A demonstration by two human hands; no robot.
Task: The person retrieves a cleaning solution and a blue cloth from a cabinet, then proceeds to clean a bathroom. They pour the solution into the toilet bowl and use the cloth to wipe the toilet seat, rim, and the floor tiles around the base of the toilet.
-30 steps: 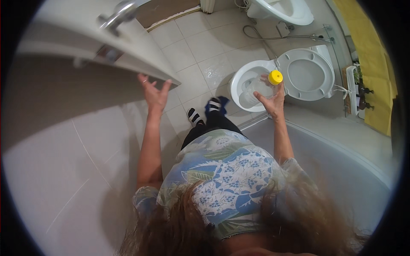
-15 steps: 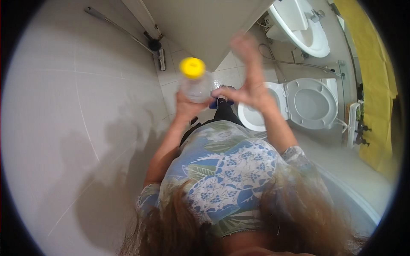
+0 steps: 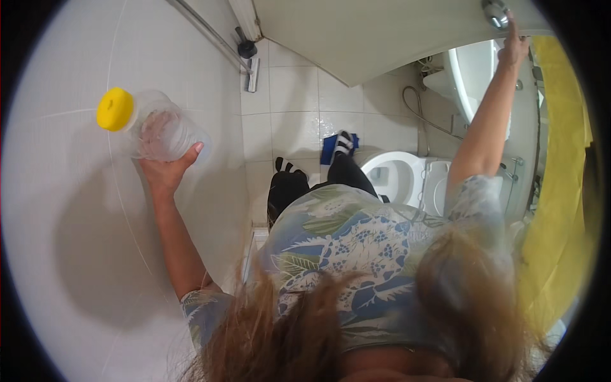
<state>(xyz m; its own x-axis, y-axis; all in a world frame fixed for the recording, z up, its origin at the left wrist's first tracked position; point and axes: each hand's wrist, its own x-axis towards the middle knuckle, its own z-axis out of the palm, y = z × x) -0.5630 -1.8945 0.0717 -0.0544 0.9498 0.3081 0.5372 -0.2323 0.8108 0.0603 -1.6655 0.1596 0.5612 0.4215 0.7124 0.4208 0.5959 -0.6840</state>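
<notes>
My left hand (image 3: 167, 170) is wrapped round a clear plastic jar (image 3: 167, 130) with a yellow screw lid (image 3: 115, 109). The jar is tilted, its lid toward the left, in front of the tiled wall. My right arm is stretched far forward and to the right. There my right hand (image 3: 513, 49) is at the edge of a pale door (image 3: 356, 38), one digit lying on its face beside a round metal knob (image 3: 495, 14). The other fingers look bent round the edge and are partly hidden.
A white toilet (image 3: 398, 164) with raised lid stands right of my legs. Beyond it are a washbasin (image 3: 463, 76) and a hose (image 3: 414, 105). A long-handled squeegee (image 3: 252, 75) and a dark brush (image 3: 246, 48) lean in the far corner. A yellow curtain (image 3: 560, 184) hangs at right.
The jar has moved left in my left hand, away from my body's middle. My right hand has gone from beside the jar to the door's edge, and the door stands at a different angle.
</notes>
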